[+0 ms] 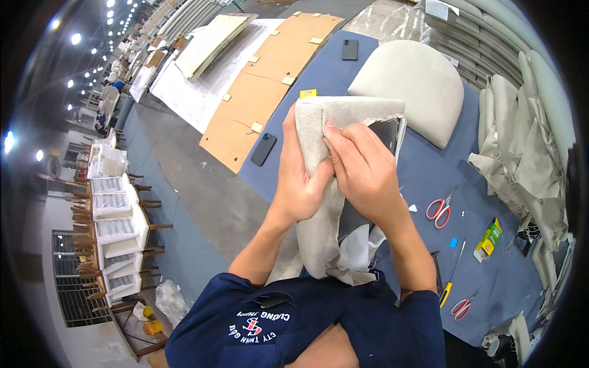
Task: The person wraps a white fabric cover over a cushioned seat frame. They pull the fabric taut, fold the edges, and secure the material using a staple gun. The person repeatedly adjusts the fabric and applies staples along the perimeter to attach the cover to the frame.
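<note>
An upholstered pad in beige fabric (319,248) is held up in front of my body, tilted, its lower end near my shirt. My left hand (296,193) wraps round its left side, with the thumb pressing on the fabric. Closed in a pinch, my right hand (366,175) grips the folded fabric near the upper corner, beside my left thumb. A dark backing (350,211) shows inside the pad, partly hidden by my right hand. Frayed fabric runs along the upper right edge, and loose white cloth (354,248) hangs at the lower part.
On the blue table (392,162) lie a finished beige pad (414,86), two phones (264,149), red-handled scissors (438,213), a yellow-handled screwdriver (446,294) and a yellow-green packet (489,240). Beige covers (515,141) pile up at right. Chair frames (116,230) stand at far left.
</note>
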The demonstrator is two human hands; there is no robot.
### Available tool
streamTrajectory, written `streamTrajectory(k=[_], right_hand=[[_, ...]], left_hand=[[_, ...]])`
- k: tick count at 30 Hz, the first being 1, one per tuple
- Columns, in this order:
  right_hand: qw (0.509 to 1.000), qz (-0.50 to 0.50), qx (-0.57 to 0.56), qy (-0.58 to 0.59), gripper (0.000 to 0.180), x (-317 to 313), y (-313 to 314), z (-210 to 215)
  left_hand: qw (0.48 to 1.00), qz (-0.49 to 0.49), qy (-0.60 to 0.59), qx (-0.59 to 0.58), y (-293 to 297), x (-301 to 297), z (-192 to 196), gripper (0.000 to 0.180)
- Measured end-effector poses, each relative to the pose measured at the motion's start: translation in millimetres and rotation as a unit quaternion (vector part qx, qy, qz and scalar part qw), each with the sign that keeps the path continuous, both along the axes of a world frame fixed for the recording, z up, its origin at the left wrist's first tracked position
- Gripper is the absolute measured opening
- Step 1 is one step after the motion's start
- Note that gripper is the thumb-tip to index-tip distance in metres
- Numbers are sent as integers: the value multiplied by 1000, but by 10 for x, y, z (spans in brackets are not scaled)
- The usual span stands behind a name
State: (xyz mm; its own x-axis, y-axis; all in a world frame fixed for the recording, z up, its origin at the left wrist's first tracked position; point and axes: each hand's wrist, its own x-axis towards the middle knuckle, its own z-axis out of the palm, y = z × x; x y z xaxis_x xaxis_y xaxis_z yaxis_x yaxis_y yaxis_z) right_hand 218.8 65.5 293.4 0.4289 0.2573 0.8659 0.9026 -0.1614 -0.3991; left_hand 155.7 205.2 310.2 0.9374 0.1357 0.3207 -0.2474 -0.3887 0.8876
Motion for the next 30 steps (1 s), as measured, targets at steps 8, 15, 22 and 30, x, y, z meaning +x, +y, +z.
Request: streamTrajectory(k=[8,15,22,30], right_hand=[[999,12,18,26,44,-26,9,-37],[1000,-18,-17,0,46,-62,39,-72],[998,6,52,35,37,-138,90,-169],[999,-29,17,-8,27,-169,235,-111]], left_hand=[[1000,-16,4,-6,-25,27,6,90],[995,-53,54,-72,55,-17,181,85],[997,19,67,-45,-93,78,333,46],[988,77,126,-39,0,206,462,33]])
